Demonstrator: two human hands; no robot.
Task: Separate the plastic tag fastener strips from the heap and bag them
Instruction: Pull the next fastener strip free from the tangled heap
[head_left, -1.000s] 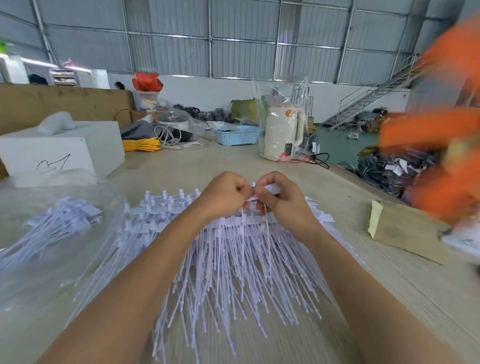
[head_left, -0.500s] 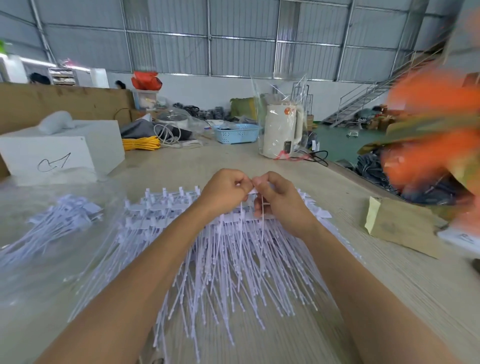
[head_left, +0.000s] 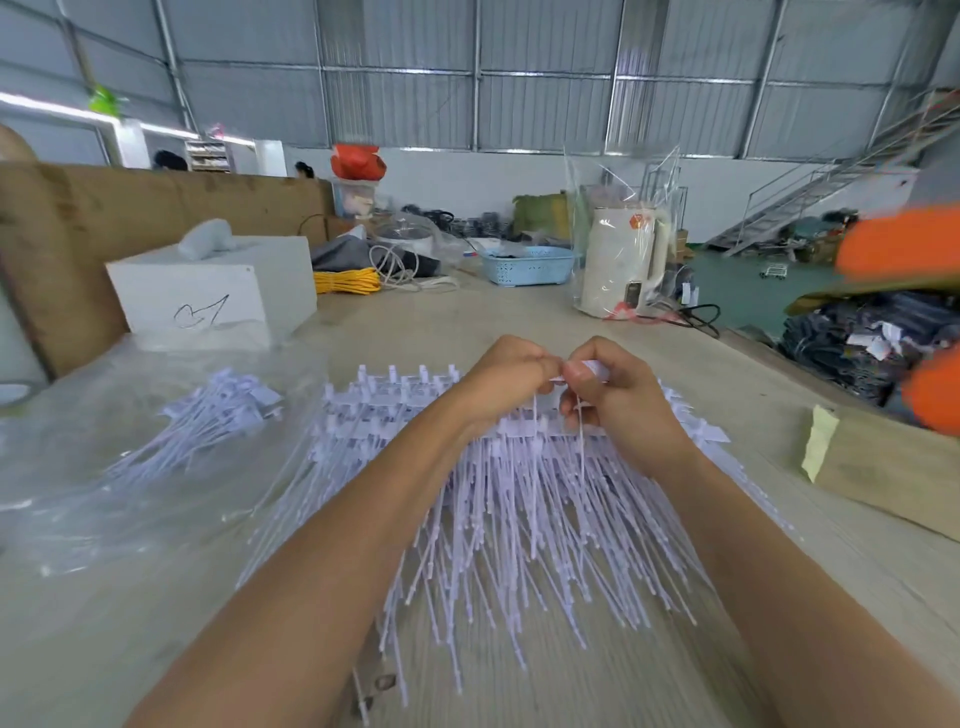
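A heap of white plastic tag fastener strips (head_left: 519, 509) lies fanned out on the wooden table, tails toward me. Both hands meet above its far edge. My left hand (head_left: 506, 382) has its fingers curled and pinches the head of a strip; my right hand (head_left: 615, 397) pinches a white tag head (head_left: 592, 370) from the other side. Thin tails hang down from between the two hands. To the left lies a clear plastic bag (head_left: 104, 467) holding a bundle of separated strips (head_left: 208, 421).
A white box (head_left: 218, 296) stands at the back left before a cardboard wall. A white kettle in plastic wrap (head_left: 621, 260) and a blue basket (head_left: 530, 265) stand at the back. A wooden block (head_left: 883, 467) lies at right. Blurred orange shapes (head_left: 904, 244) move at the right edge.
Both hands stay pinched together over the heap, working a strip loose with small moves. The blurred orange shapes at the right have shifted.
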